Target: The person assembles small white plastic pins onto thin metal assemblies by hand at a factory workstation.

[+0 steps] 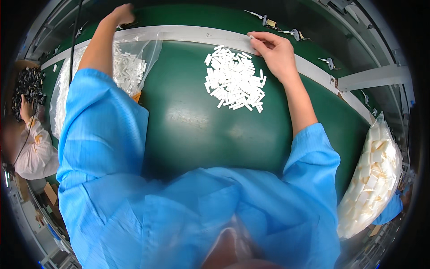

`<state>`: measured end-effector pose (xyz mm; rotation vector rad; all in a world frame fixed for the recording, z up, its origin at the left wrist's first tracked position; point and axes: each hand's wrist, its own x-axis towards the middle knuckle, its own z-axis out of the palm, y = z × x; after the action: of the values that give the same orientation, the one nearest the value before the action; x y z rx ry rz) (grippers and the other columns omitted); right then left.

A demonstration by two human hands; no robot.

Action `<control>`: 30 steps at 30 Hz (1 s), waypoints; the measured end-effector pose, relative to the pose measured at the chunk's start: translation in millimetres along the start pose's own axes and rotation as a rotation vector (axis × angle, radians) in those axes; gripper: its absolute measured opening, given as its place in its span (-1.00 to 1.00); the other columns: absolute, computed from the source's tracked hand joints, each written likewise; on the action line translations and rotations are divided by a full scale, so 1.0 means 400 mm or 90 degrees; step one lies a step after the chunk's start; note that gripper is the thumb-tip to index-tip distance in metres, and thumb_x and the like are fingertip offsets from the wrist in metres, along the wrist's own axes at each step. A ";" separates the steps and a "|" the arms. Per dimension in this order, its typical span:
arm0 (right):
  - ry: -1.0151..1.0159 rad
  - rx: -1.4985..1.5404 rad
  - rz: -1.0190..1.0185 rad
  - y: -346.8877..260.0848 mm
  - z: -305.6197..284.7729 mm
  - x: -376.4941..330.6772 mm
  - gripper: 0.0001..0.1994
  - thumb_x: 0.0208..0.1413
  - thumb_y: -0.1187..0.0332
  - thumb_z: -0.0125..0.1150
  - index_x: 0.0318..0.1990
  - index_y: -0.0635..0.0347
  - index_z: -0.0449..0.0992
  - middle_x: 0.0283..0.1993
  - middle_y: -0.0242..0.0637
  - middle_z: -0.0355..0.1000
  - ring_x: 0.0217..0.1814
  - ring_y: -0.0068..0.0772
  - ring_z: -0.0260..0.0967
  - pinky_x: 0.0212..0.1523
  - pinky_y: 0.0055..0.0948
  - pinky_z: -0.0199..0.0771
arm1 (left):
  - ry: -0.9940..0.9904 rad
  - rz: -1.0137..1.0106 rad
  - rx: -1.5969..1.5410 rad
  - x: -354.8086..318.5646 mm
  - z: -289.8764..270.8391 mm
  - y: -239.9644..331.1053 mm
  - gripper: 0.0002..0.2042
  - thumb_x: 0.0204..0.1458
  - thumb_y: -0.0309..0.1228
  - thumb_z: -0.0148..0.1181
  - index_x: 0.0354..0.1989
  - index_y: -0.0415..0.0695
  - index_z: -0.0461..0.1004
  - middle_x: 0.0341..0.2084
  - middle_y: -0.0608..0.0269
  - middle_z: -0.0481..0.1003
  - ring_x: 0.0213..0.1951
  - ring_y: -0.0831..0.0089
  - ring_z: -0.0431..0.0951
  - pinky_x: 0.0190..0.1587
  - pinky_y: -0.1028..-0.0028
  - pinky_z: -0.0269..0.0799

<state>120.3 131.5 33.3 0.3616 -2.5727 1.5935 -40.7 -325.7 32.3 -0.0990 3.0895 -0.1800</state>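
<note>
My left hand (pixel 120 15) is stretched far out over the green conveyor belt at the upper left. Its fingers are smeared by motion, so what it holds, if anything, cannot be seen. Above the light metal rail, my right hand (pixel 277 50) is closed in a pinch, thumb against forefinger. Whatever lies between those fingertips is too small to make out. Just left of and below that hand, a loose pile of short white plastic tubes (pixel 233 80) lies on the green tabletop (pixel 192 139). Under my left arm, a clear plastic bag (pixel 151 49) holds more white pieces.
Small parts with round grey discs (pixel 295 34) sit spaced along the belt beyond the metal rail (pixel 201 34). A full bag of cream-white pieces (pixel 374 175) stands at the right. At far left, another person's hand (pixel 25 109) is beside a heap of black parts (pixel 30 85).
</note>
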 end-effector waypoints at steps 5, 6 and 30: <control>0.009 0.001 0.028 0.013 0.006 0.004 -0.79 0.04 0.38 0.24 -0.18 0.27 0.58 -0.38 -0.26 0.55 -0.44 -0.56 0.46 -0.32 -0.59 0.46 | 0.077 0.104 -0.116 -0.023 0.033 -0.018 -0.71 0.03 -0.25 0.10 -0.11 -0.09 0.52 -0.25 -0.05 0.54 -0.18 0.06 0.55 -0.10 0.27 0.46; -0.003 0.096 0.067 0.003 0.021 0.012 -0.78 0.06 0.39 0.23 -0.16 0.30 0.56 -0.38 -0.30 0.52 -0.43 -0.60 0.41 -0.32 -0.62 0.43 | 0.160 0.086 -0.178 0.000 0.026 -0.006 -0.69 0.05 -0.21 0.09 -0.13 -0.12 0.52 -0.28 -0.07 0.54 -0.18 0.04 0.55 -0.10 0.26 0.45; 0.039 0.256 0.086 0.029 0.021 0.010 -0.77 0.07 0.36 0.25 -0.15 0.27 0.55 -0.38 -0.38 0.49 -0.43 -0.65 0.34 -0.34 -0.68 0.38 | -0.135 0.164 -0.388 -0.119 -0.173 0.577 -0.69 0.00 -0.20 0.20 -0.26 -0.23 0.51 -0.31 0.10 0.55 -0.26 0.34 0.57 -0.22 0.40 0.49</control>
<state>113.8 128.4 20.5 0.1652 -2.2623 2.1359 -10.8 -86.0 75.8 0.2434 2.7926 0.7283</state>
